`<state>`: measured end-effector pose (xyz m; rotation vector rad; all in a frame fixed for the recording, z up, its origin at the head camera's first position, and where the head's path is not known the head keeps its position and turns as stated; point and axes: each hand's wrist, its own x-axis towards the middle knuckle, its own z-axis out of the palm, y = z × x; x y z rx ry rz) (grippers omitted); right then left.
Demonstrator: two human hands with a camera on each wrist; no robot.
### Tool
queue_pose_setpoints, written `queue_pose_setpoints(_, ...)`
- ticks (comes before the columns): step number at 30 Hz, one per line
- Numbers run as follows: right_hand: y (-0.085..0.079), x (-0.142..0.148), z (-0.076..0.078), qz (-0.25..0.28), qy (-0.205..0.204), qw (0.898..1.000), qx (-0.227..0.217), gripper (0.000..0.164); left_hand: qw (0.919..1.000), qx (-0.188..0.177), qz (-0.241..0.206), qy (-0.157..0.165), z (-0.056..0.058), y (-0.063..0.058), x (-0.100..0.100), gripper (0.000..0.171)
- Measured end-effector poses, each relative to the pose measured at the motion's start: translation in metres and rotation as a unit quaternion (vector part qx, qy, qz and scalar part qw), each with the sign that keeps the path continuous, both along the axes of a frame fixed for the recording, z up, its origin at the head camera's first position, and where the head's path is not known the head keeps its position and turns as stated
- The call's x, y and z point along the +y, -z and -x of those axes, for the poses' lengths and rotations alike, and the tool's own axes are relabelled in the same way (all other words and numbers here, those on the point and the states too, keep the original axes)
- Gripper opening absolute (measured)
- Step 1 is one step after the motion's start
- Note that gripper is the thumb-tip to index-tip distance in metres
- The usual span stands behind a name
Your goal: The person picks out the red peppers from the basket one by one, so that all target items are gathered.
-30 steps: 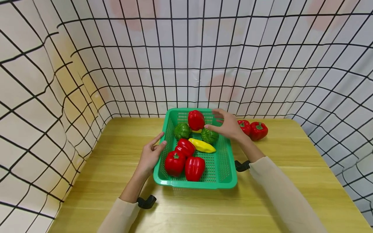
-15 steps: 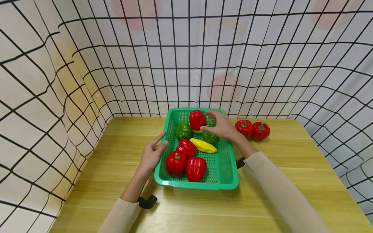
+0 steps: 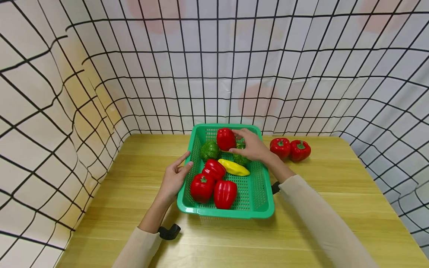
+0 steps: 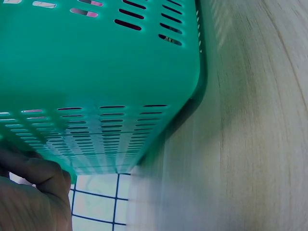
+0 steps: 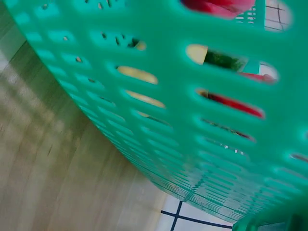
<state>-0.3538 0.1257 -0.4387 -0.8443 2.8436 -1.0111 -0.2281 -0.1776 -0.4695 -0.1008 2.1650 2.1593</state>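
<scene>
A green plastic basket stands on the wooden table. Thumb and fingers of my left hand hold its left rim; the left wrist view shows bent fingers against the slotted wall. My right hand reaches over the far right side and grips a red bell pepper near the back, fingertips at its right edge and thumb below. Beneath that hand lies a partly covered green, ridged vegetable; a similar green one sits at left. A yellow, elongated vegetable lies mid-basket. The right hand is out of its wrist view.
Three more red bell peppers fill the basket's front left. Outside, right of the basket, two red bell peppers rest on the table. A black-grid wall encloses the back and sides.
My right hand has moved left and in toward the back red pepper, its fingers closing onto it. That pepper has shifted slightly. The left hand stays on the rim.
</scene>
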Motion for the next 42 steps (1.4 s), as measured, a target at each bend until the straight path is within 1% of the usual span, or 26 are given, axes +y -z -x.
queue_pose_setpoints(2, 0.0000, -0.0003, 0.0005, -0.014, -0.002, 1.000, 0.007, 0.081, 1.0000, 0.001, 0.001, -0.002, 0.0004, 0.0000, -0.0001, 0.049)
queue_pose_setpoints(4, -0.0003, -0.0002, 0.0001, -0.020, -0.002, 1.000, 0.000, 0.082, 1.0000, 0.000, 0.003, -0.002, 0.0009, 0.0003, 0.0000, 0.049)
queue_pose_setpoints(8, -0.0021, -0.0003, -0.0014, -0.009, -0.008, 1.000, -0.020, 0.083, 1.0000, -0.003, 0.004, -0.004, 0.0009, 0.0007, 0.0005, 0.048)
queue_pose_setpoints(10, -0.0031, -0.0007, -0.0023, -0.003, -0.009, 1.000, -0.021, 0.083, 1.0000, -0.002, 0.004, -0.006, 0.0005, 0.0005, 0.0009, 0.048)
queue_pose_setpoints(14, -0.0034, -0.0016, -0.0029, 0.005, -0.007, 1.000, -0.007, 0.078, 1.0000, 0.003, 0.001, -0.006, 0.0008, 0.0005, 0.0011, 0.049)
queue_pose_setpoints(17, -0.0019, -0.0016, -0.0027, 0.014, -0.004, 1.000, -0.002, 0.069, 1.0000, 0.005, -0.002, -0.005, 0.0008, 0.0005, 0.0012, 0.049)
queue_pose_setpoints(21, -0.0002, -0.0016, -0.0022, 0.020, -0.002, 1.000, -0.010, 0.063, 1.0000, 0.004, -0.007, -0.003, 0.0001, 0.0000, 0.0013, 0.048)
queue_pose_setpoints(28, 0.0013, -0.0011, -0.0027, 0.004, -0.012, 1.000, -0.023, 0.061, 0.9999, 0.007, -0.013, 0.000, 0.0000, 0.0005, 0.0011, 0.049)
queue_pose_setpoints(31, 0.0015, -0.0007, -0.0030, -0.005, -0.012, 0.999, -0.031, 0.064, 0.9999, 0.006, -0.011, 0.000, -0.0002, 0.0007, 0.0008, 0.049)
queue_pose_setpoints(38, 0.0013, -0.0007, -0.0017, -0.025, -0.030, 0.998, -0.043, 0.089, 0.9999, 0.004, -0.010, -0.001, -0.0002, -0.0004, 0.0016, 0.049)
queue_pose_setpoints(42, -0.0004, -0.0007, -0.0035, -0.020, -0.037, 0.998, -0.049, 0.088, 0.9999, 0.005, -0.010, -0.002, 0.0000, -0.0006, 0.0021, 0.049)
